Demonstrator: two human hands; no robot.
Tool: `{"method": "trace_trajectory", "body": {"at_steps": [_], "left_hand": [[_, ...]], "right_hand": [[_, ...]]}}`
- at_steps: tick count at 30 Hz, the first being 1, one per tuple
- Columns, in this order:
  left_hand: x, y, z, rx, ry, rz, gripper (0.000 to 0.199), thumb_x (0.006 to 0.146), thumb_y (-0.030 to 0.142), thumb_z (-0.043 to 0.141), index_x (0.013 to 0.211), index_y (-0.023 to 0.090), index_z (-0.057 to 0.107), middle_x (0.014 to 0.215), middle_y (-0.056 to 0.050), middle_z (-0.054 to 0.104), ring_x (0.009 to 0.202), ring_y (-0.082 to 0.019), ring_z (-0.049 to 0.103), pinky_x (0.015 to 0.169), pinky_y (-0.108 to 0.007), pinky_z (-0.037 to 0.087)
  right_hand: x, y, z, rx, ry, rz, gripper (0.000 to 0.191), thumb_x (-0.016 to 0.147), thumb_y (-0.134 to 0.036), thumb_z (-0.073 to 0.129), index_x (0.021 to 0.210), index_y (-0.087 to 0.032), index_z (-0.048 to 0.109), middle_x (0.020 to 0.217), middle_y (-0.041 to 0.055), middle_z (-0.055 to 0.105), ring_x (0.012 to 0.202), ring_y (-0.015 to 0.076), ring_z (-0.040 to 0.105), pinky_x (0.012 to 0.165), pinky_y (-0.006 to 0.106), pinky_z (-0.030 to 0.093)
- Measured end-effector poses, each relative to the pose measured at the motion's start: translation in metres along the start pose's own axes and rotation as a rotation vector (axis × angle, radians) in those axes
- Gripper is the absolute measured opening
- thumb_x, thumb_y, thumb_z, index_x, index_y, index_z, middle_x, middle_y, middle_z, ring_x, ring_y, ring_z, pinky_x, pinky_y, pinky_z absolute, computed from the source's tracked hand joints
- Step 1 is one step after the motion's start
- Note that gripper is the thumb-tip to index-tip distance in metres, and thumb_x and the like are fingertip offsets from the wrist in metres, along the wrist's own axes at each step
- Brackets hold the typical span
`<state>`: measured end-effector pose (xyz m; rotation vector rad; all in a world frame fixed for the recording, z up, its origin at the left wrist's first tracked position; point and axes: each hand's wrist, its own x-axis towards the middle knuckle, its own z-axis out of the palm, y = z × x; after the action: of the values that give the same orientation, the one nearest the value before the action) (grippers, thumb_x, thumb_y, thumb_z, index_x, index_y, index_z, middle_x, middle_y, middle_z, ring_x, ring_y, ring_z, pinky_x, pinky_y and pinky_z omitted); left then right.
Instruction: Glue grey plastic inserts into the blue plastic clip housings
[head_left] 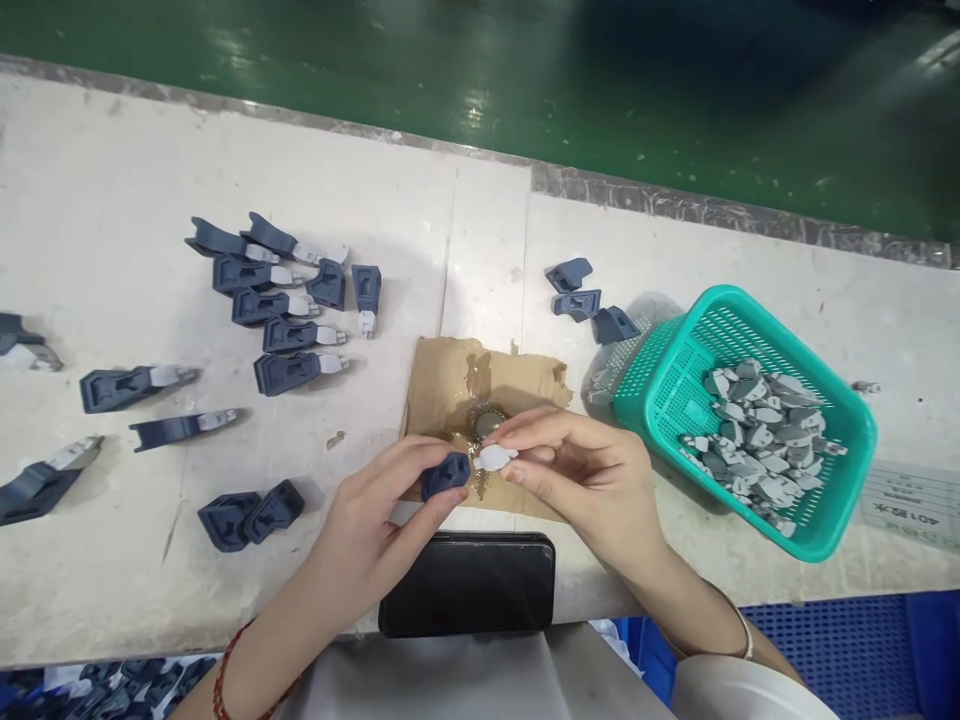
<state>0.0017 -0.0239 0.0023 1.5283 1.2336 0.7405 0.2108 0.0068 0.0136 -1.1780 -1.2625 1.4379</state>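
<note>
My left hand (397,500) is closed around a dark blue plastic piece (447,477) with a recess in its end. Pinched between thumb and forefinger of my right hand (585,475) is a small light grey plastic piece (495,458). The two pieces are close together, end to end; whether they touch I cannot tell. Beneath the hands lies a stained cardboard sheet (431,390) with a small round cap-like thing (489,424) in a wet patch. A black phone (469,585) rests in front of the cardboard.
Several dark blue pieces with grey ends (289,372) lie at left. A few bare blue pieces (576,304) are at centre right. Beside them, a green basket (652,400) holds many grey pieces. Below the table's front edge are a blue crate (832,650) and more blue parts (127,690).
</note>
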Motion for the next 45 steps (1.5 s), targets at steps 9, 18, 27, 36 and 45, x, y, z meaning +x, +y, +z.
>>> {"method": "trace_trajectory", "body": {"at_steps": [9,18,27,36,45], "left_hand": [[0.001,-0.001,0.0,-0.003,-0.028,0.016,0.014,0.099,0.021,0.062,0.113,0.022,0.066,0.106,-0.005,0.073,0.084,-0.013,0.069,0.057,-0.017,0.051],[0.001,0.001,-0.001,0.017,-0.027,0.027,0.014,0.1,0.019,0.06,0.112,0.022,0.065,0.105,-0.005,0.072,0.084,-0.014,0.067,0.056,-0.018,0.05],[0.003,-0.001,-0.001,0.044,-0.042,0.068,0.016,0.1,0.016,0.059,0.115,0.021,0.062,0.104,-0.005,0.072,0.087,-0.013,0.068,0.065,-0.019,0.052],[0.003,0.003,-0.003,0.054,-0.028,0.125,0.01,0.1,0.015,0.056,0.108,0.02,0.059,0.093,-0.004,0.069,0.075,-0.013,0.065,0.064,-0.022,0.05],[-0.003,0.014,-0.007,0.099,-0.106,0.138,0.012,0.1,0.013,0.056,0.11,0.02,0.058,0.088,0.001,0.065,0.074,-0.01,0.064,0.068,-0.017,0.05]], "right_hand": [[0.001,0.001,0.003,-0.048,-0.059,-0.002,0.006,0.086,-0.022,0.082,0.091,-0.023,0.08,0.095,0.0045,0.082,0.086,0.0165,0.079,0.071,0.025,0.067],[0.0,-0.003,0.003,-0.166,-0.069,-0.042,0.013,0.085,-0.012,0.079,0.091,-0.023,0.08,0.092,0.0042,0.082,0.087,0.0182,0.079,0.071,0.027,0.067],[-0.001,-0.003,0.005,-0.226,-0.085,-0.095,0.015,0.086,-0.009,0.077,0.091,-0.023,0.079,0.09,0.0028,0.082,0.087,0.0166,0.078,0.071,0.024,0.066],[-0.004,-0.004,0.01,-0.281,-0.104,-0.131,0.01,0.089,-0.013,0.075,0.091,-0.022,0.077,0.09,0.0033,0.081,0.082,0.0161,0.077,0.068,0.026,0.065],[-0.002,-0.012,-0.002,-0.186,-0.219,0.027,0.004,0.089,-0.018,0.076,0.091,-0.02,0.074,0.082,0.0011,0.077,0.071,0.0123,0.072,0.061,0.022,0.059]]}}
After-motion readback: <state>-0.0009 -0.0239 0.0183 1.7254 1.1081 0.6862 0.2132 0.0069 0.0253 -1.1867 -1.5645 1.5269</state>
